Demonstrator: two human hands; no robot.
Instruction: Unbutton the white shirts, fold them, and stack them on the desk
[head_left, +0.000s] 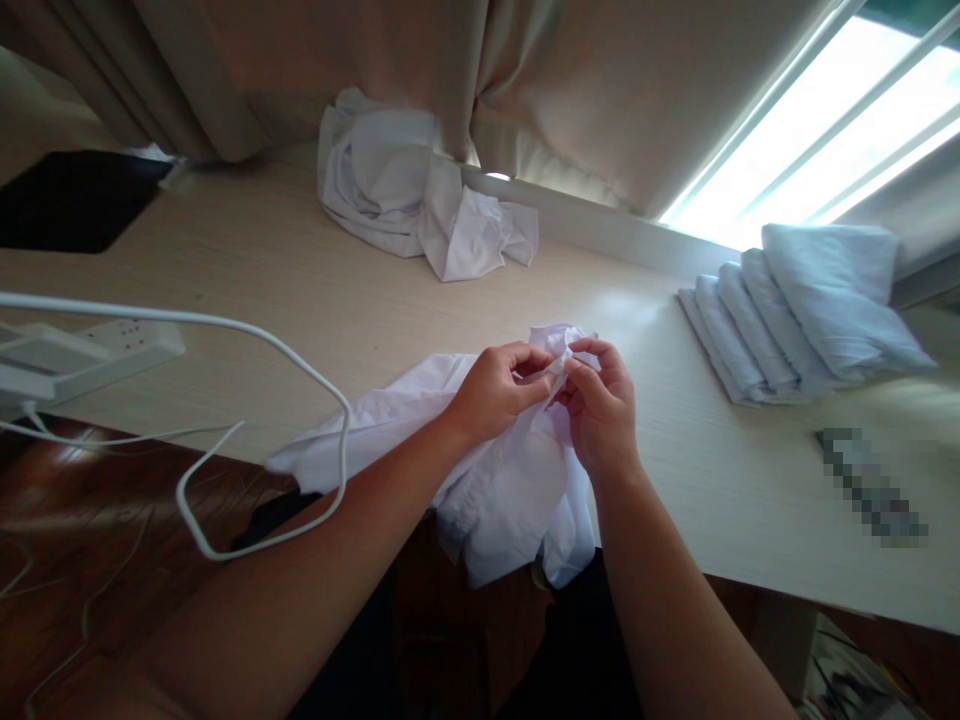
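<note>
A white garment (517, 480) lies over the table's front edge, its lower part hanging down. My left hand (502, 388) pinches a narrow strip of it between thumb and fingers. Close against it on the right, my right hand (604, 400) pinches the same strip near the garment's upper end. The fingertips of both hands nearly meet there. Whether a button or other small part sits between them is too small to tell.
Crumpled white cloth (390, 180) lies at the back by the curtain. Several folded white cloths (802, 310) lean at the right, above a blurred dark object (870, 485). At left are a power strip (120, 345), a looping white cable (300, 365) and a black sheet (75, 200).
</note>
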